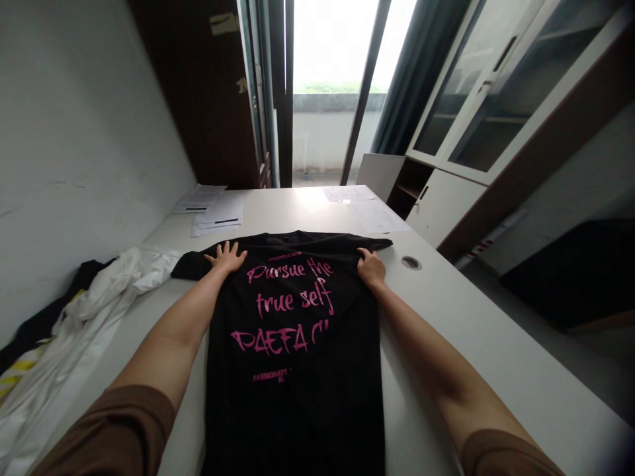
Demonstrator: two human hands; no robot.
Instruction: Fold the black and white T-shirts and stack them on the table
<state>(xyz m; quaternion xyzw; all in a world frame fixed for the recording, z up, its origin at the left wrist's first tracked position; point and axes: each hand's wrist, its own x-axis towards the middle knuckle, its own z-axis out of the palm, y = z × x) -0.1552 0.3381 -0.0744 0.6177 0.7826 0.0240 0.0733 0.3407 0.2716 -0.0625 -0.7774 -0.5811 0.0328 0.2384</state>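
Note:
A black T-shirt [297, 410] with pink lettering lies spread on the white table, its collar toward the far end. My left hand [227, 258] rests flat on the shirt near the left shoulder, fingers spread. At the right sleeve, my right hand [371, 267] has its fingers curled in, pinching the shirt's edge by the armpit. A fold crosses the right side of the shirt and hides the ends of the lower printed lines. The shirt's bottom hem runs out of view.
White cloth and other garments [84, 317] are heaped along the table's left side by the wall. Paper sheets [218, 211] lie at the far left, more papers [372, 211] at the far right. A round cable hole [411, 263] sits right of the shirt. Cabinets [461, 119] stand beyond.

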